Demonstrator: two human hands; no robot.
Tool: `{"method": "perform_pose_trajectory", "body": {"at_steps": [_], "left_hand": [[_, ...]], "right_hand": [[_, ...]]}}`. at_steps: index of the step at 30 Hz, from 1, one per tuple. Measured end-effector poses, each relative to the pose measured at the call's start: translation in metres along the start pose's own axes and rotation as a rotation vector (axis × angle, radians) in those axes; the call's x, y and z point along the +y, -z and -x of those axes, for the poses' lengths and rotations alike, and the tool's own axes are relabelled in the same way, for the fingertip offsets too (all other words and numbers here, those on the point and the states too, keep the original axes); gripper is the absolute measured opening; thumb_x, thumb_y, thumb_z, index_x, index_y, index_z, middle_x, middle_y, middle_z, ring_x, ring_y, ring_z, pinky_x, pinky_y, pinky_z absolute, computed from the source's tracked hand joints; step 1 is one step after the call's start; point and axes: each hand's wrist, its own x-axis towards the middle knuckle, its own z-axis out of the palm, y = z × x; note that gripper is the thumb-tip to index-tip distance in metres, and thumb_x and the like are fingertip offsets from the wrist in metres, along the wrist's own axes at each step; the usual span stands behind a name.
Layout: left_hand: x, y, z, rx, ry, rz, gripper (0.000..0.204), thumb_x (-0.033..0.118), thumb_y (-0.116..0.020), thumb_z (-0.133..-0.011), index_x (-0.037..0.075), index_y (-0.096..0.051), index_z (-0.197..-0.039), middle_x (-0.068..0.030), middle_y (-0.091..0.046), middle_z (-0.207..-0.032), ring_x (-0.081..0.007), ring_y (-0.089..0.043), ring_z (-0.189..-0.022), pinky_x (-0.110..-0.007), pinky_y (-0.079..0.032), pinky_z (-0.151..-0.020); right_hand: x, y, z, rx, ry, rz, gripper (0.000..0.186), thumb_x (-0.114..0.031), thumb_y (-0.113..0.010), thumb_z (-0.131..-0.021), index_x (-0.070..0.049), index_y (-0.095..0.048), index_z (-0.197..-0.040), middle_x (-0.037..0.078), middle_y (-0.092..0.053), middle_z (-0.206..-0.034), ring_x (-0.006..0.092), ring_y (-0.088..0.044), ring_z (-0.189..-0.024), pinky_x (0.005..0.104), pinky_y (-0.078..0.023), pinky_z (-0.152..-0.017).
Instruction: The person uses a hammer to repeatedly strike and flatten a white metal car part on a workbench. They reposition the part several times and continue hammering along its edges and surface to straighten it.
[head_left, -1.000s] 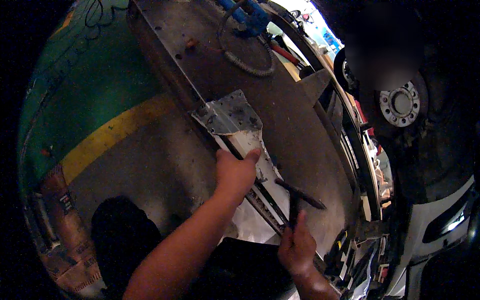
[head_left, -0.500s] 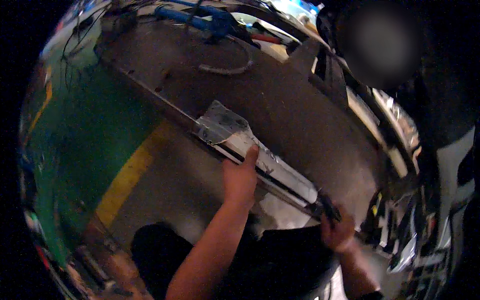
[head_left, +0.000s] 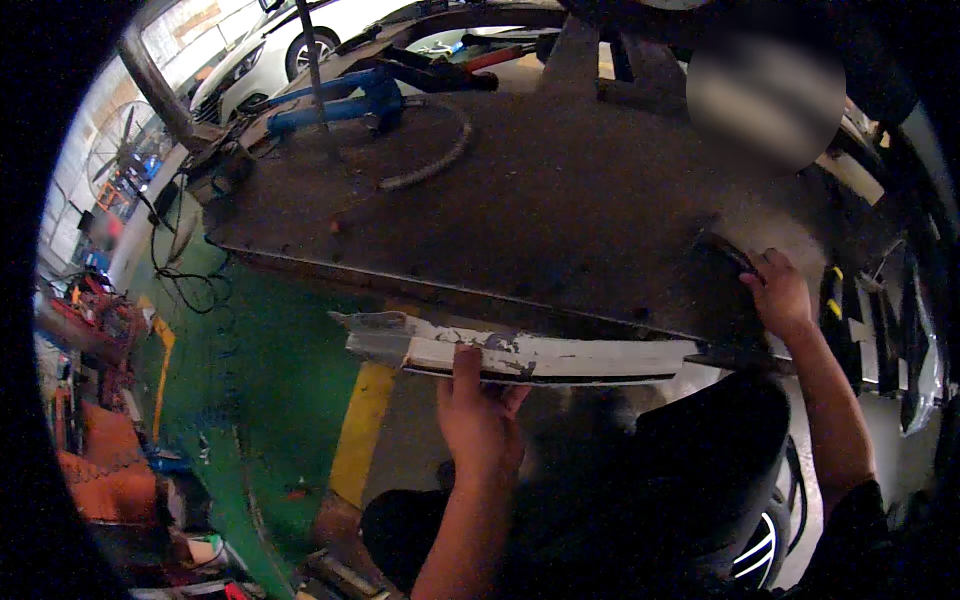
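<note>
A long white, scuffed trim strip (head_left: 560,355) lies along the near edge of a rusty metal workbench (head_left: 560,210). My left hand (head_left: 478,405) grips the strip from below near its middle-left, thumb up over its face. My right hand (head_left: 778,292) is at the strip's right end, on the bench's edge, fingers curled around a dark tool or clamp part (head_left: 730,258); what exactly it holds is hard to make out.
A blue tool (head_left: 335,105) and a grey hose (head_left: 430,160) lie at the bench's far side. The floor is green with a yellow stripe (head_left: 362,430). Cluttered shelves (head_left: 95,400) stand left. A white car (head_left: 330,35) is behind; a dark wheel (head_left: 740,500) sits near my right.
The view has swung so the bench edge and strip now run level instead of diagonally. My right hand has risen from below the strip to the bench edge at its right end.
</note>
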Motion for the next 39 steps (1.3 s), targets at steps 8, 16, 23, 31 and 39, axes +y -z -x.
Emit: {"method": "perform_pose_trajectory", "body": {"at_steps": [8,16,23,31,39], "left_hand": [[0.037,0.000,0.034,-0.046,-0.306,-0.047,0.038,0.032,-0.057,-0.097,0.004,-0.047,-0.121,-0.0073,-0.060,-0.104,-0.0183,-0.063,-0.089,-0.032,-0.058,-0.068],[0.040,-0.005,0.029,-0.031,-0.609,-0.414,0.048,0.024,-0.079,-0.081,0.002,-0.053,-0.115,-0.0076,-0.063,-0.104,-0.0158,-0.062,-0.089,-0.031,-0.054,-0.073],[0.039,-0.006,0.028,-0.036,-0.589,-0.721,0.044,0.026,-0.081,-0.078,0.002,-0.061,-0.109,-0.0107,-0.068,-0.094,-0.0185,-0.066,-0.083,-0.032,-0.054,-0.071],[0.040,-0.005,0.017,-0.463,-1.104,-1.373,0.088,0.053,-0.058,-0.087,-0.007,-0.030,-0.144,-0.0275,-0.022,-0.153,-0.0452,-0.021,-0.142,-0.051,-0.024,-0.113],[0.029,-0.028,0.043,-0.771,-0.908,-1.573,0.099,0.063,-0.056,-0.079,-0.007,-0.032,-0.144,-0.0238,-0.015,-0.158,-0.0445,-0.012,-0.146,-0.053,-0.019,-0.115]], "right_hand": [[-0.045,0.045,0.000,0.001,-0.037,-0.257,0.030,-0.019,-0.064,-0.089,-0.002,-0.063,-0.115,0.013,-0.057,-0.119,0.0317,-0.058,-0.109,0.0368,-0.046,-0.093],[-0.215,0.105,0.029,-0.880,0.322,-1.712,0.052,-0.027,-0.058,-0.097,-0.004,-0.044,-0.142,0.011,-0.058,-0.132,0.0208,-0.054,-0.119,0.0357,-0.043,-0.101],[-0.234,0.074,0.053,-0.829,-0.006,-1.563,0.036,-0.011,-0.055,-0.094,-0.001,-0.056,-0.129,0.010,-0.065,-0.119,0.0185,-0.059,-0.108,0.0341,-0.046,-0.096],[-0.237,0.059,0.056,-0.901,-0.133,-1.935,0.035,-0.010,-0.058,-0.093,0.001,-0.054,-0.126,0.009,-0.065,-0.110,0.0181,-0.061,-0.100,0.0344,-0.049,-0.090],[-0.213,0.066,0.053,-0.750,-0.426,-2.059,0.034,-0.009,-0.054,-0.095,-0.002,-0.052,-0.128,0.008,-0.061,-0.114,0.0190,-0.059,-0.102,0.0373,-0.050,-0.090]]}}
